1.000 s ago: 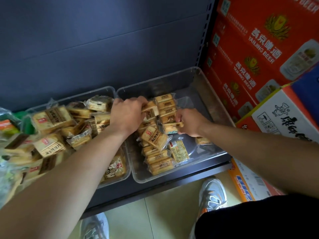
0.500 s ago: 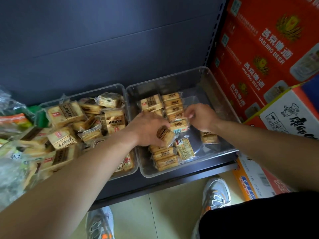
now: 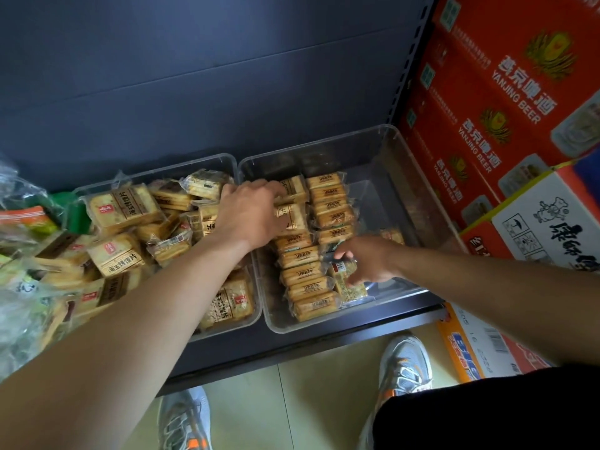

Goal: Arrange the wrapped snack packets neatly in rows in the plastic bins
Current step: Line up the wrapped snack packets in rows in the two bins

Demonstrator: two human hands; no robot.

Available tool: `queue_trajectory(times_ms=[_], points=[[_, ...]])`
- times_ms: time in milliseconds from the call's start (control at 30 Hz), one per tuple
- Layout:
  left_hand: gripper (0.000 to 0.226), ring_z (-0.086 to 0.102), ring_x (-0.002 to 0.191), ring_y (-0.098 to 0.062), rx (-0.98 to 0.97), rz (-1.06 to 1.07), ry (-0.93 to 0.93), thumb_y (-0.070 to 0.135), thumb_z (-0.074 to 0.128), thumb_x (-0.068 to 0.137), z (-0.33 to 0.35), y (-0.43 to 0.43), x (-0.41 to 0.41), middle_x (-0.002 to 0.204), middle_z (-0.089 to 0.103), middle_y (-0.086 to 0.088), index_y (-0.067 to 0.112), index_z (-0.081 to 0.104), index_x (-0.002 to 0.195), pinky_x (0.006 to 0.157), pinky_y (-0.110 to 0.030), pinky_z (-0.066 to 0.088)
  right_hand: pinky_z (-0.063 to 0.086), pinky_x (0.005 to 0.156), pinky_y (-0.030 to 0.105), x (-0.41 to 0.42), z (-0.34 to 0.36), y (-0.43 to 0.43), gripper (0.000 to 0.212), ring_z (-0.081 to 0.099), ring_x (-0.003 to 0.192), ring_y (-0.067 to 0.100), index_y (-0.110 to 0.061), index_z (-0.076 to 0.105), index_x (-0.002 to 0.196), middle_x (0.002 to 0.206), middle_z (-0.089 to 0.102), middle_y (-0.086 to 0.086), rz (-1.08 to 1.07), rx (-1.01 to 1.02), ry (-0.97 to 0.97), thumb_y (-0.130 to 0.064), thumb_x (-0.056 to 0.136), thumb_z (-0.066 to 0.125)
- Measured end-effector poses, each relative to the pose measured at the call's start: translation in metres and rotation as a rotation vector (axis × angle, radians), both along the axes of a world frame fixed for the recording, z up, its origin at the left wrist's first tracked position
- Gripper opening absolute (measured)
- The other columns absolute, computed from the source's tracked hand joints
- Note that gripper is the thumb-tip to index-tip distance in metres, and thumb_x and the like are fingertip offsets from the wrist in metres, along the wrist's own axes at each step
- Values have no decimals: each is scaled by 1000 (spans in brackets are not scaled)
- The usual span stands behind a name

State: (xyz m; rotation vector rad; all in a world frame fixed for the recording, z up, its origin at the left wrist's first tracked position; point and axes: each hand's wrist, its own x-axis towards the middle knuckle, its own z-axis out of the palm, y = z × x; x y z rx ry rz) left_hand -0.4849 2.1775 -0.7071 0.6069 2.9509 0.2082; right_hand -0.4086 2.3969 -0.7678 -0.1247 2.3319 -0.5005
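Note:
Two clear plastic bins stand side by side on a dark shelf. The left bin [image 3: 156, 172] holds a jumbled heap of tan wrapped snack packets [image 3: 120, 206]. In the right bin [image 3: 328, 323] packets stand on edge in two rows [image 3: 305, 274]. My left hand [image 3: 250, 216] reaches across to the back of the left-hand row and grips a flat-facing packet [image 3: 292, 217] there. My right hand [image 3: 370, 261] is near the front of the second row and pinches a packet with a barcode label [image 3: 341, 267]. Another packet [image 3: 352, 289] lies flat below it.
Red beer cartons [image 3: 503, 92] are stacked against the shelf's right side, with a white carton [image 3: 552, 222] in front of them. Loose plastic snack bags [image 3: 22, 222] crowd the far left. My shoes [image 3: 406, 365] stand on the tiled floor below the shelf edge. The right bin's right half shows bare bottom [image 3: 380, 203].
My left hand moved from mid-row to the back of the left-hand row with a packet. My right hand dropped from the middle of the second row to its front end.

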Motion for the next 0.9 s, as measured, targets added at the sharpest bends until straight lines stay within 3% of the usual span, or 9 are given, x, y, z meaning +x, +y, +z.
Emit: queue_trajectory(times_ms=[133, 333, 433, 500, 600, 700, 767, 833, 900], points=[[47, 59, 119, -21, 3, -11, -12, 39, 72, 89, 2, -6, 0, 126, 64, 5, 31, 60, 134, 112, -46, 31, 51, 91, 34, -2, 2, -1, 70, 59, 114, 25, -14, 58, 136, 130, 59, 4, 61, 113, -26, -40, 77, 86], [39, 60, 116, -21, 81, 23, -68, 35, 73, 90, 12, -6, 3, 127, 63, 5, 31, 62, 128, 109, -43, 41, 56, 83, 36, -27, 46, 27, 37, 63, 99, 23, -19, 62, 112, 116, 64, 4, -25, 14, -123, -23, 82, 83], [34, 60, 114, -20, 156, 58, -78, 29, 72, 92, 18, -9, 4, 126, 62, 5, 29, 64, 126, 97, -36, 50, 50, 62, 29, -39, 68, 40, 30, 58, 77, 19, -16, 62, 112, 103, 67, 12, -264, -175, -80, -19, 86, 78], [32, 60, 112, -19, 200, 73, -76, 26, 70, 93, 20, -13, 3, 123, 62, 5, 28, 65, 124, 93, -35, 51, 46, 54, 24, -44, 73, 32, 25, 54, 66, 14, -16, 63, 106, 90, 65, 8, -455, -293, 39, -29, 89, 76], [34, 60, 114, -19, 252, 95, -65, 25, 69, 94, 24, -19, 3, 125, 63, 2, 25, 64, 128, 96, -35, 52, 56, 58, 25, -53, 73, 2, 32, 67, 68, 15, -13, 63, 117, 98, 69, 7, -648, -529, 77, -34, 93, 71], [40, 60, 115, -18, 298, 141, -62, 23, 69, 94, 26, -21, 3, 126, 64, 1, 20, 60, 134, 97, -29, 47, 62, 68, 28, -60, 71, -13, 43, 77, 81, 21, -4, 53, 138, 117, 69, 14, -769, -742, 15, -17, 98, 65], [41, 60, 116, -18, 303, 155, -60, 24, 68, 95, 27, -19, 4, 128, 63, 1, 21, 60, 135, 97, -28, 46, 62, 74, 33, -59, 65, -6, 31, 76, 85, 22, -6, 60, 130, 118, 68, 12, -707, -569, 96, -12, 100, 60], [40, 60, 117, -20, 290, 144, -61, 25, 68, 95, 26, -13, 5, 130, 61, 1, 24, 59, 134, 96, -32, 50, 58, 84, 41, -52, 52, 13, 20, 70, 92, 24, -5, 69, 114, 109, 70, 12, -550, -212, 231, -13, 99, 57], [42, 57, 123, -22, 231, 112, -67, 26, 67, 95, 24, -4, 8, 135, 58, 2, 26, 59, 136, 99, -38, 50, 50, 82, 36, -42, 38, 31, 22, 64, 100, 28, -6, 67, 116, 115, 69, 14, -395, 79, 251, -12, 97, 57]])
